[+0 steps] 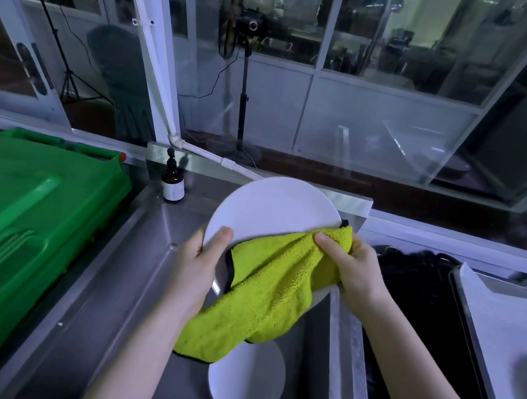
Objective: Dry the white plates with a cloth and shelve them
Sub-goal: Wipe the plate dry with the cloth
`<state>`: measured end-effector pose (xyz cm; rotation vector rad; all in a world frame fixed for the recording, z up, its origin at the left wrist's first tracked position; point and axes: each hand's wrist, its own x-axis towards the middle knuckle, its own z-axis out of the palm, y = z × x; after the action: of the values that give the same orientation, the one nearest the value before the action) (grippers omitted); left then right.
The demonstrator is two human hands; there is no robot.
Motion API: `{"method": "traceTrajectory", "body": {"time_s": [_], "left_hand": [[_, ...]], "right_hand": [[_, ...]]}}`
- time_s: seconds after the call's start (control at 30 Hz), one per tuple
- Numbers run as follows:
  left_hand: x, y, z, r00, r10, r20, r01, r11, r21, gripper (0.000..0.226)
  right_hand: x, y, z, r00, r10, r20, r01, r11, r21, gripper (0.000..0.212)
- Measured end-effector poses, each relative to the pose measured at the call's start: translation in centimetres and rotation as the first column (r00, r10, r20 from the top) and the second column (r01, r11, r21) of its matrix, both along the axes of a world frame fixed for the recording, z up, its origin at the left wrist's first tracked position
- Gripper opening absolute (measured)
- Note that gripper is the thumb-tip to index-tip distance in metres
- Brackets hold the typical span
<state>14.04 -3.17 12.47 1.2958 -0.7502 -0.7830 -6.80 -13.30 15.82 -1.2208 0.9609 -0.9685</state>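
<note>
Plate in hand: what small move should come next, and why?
Probably sweep the yellow cloth up across the held plate: the right hand bunches it over the lower part only, the upper face lies bare, and the left hand grips the rim.

The plate [274, 207] is plain white, with no pattern. The cloth [272, 284] is bright yellow-green all over, edged with a thin black trim. The second plate [245, 389] is the same plain white. The bin lid [25, 223] is solid bright green, with a small red-orange spot at its far corner. The bottle [173, 183] is dark brown with a black pump top and a white label. The surface [138, 267] is dull grey steel. The heap [408, 295] looks black, though it is too dim to tell more. The tray [509, 322] is pale grey-white.
</note>
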Motion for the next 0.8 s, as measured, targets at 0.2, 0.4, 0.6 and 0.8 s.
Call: {"method": "traceTrajectory", "body": {"time_s": [0.2,0.4,0.6,0.8], "left_hand": [[2.3,-0.9,3.3,0.936,-0.167,0.31,0.151,0.986,0.075,0.012],[1.2,-1.6,4.9,0.806,-0.254,0.534,0.259,0.964,0.066,0.051],[2.6,0.0,2.8,0.989,-0.066,0.134,0.056,0.995,0.078,0.056],[2.8,0.1,3.5,0.982,-0.131,0.135,0.112,0.984,0.14,0.064]], "right_hand": [[0.6,-2.1,4.5,0.908,0.087,-0.409,-0.245,0.904,-0.351,0.031],[3.5,-2.2,6.5,0.708,0.023,-0.706,-0.582,0.584,-0.565,0.041],[-0.1,-1.1,2.1,0.947,0.172,-0.272,-0.244,0.934,-0.261,0.02],[-0.8,-0.5,1.6,0.931,0.169,-0.323,-0.237,0.954,-0.182,0.039]]}}
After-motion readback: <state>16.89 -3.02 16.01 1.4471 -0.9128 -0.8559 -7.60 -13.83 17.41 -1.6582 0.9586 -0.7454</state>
